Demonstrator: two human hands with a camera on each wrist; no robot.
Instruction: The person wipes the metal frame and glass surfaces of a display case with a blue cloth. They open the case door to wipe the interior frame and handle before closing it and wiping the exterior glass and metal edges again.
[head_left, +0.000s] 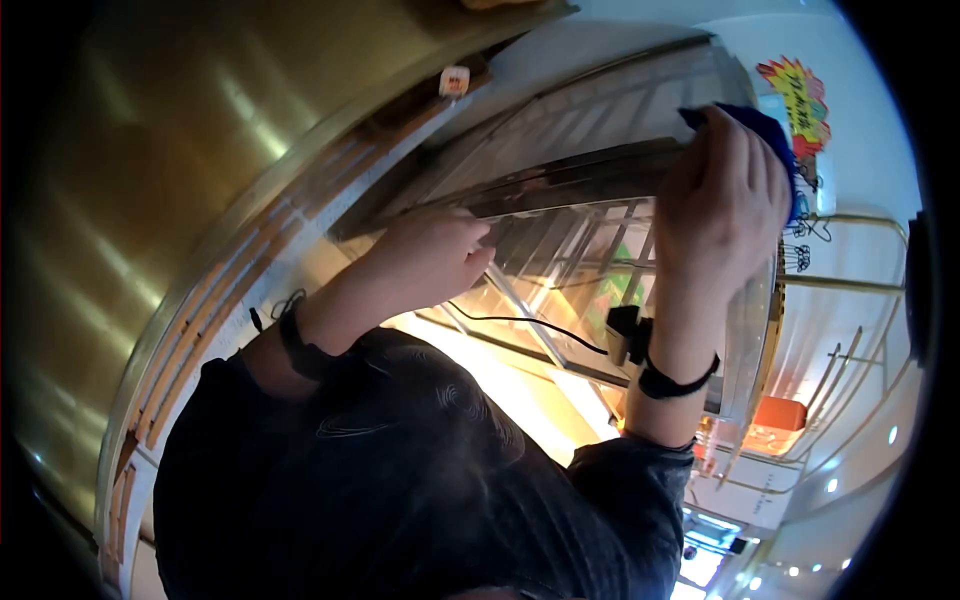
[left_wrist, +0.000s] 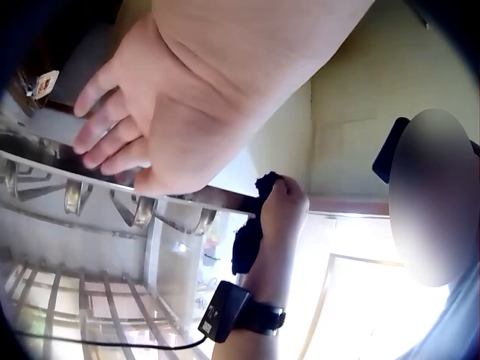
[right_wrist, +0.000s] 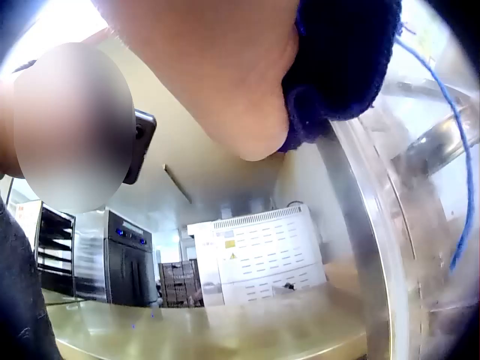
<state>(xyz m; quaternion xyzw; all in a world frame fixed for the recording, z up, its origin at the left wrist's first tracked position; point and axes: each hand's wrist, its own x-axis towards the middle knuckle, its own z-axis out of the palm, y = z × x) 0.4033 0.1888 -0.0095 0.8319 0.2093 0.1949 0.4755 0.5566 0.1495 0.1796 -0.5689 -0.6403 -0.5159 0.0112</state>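
My right hand (head_left: 722, 190) grips a dark blue cloth (right_wrist: 345, 60) at the upper right end of a glass case with a metal-framed edge (head_left: 580, 170). Part of the cloth sticks out past the fingers in the head view, and in the left wrist view it hangs below the fist. My left hand (head_left: 420, 255) is at the same framed edge, farther left, and holds nothing. The left wrist view shows its palm, with relaxed fingers (left_wrist: 112, 131) lying across the edge. Bars and lit shelves show through the glass below.
A broad brass-coloured metal surface (head_left: 150, 150) curves along the left. Beyond the right hand are a yellow-and-red sign (head_left: 800, 100) and an orange box (head_left: 775, 425). A black cable (head_left: 520, 320) crosses before the glass. The right wrist view shows a white slotted machine (right_wrist: 266, 255) and a dark oven (right_wrist: 127, 259).
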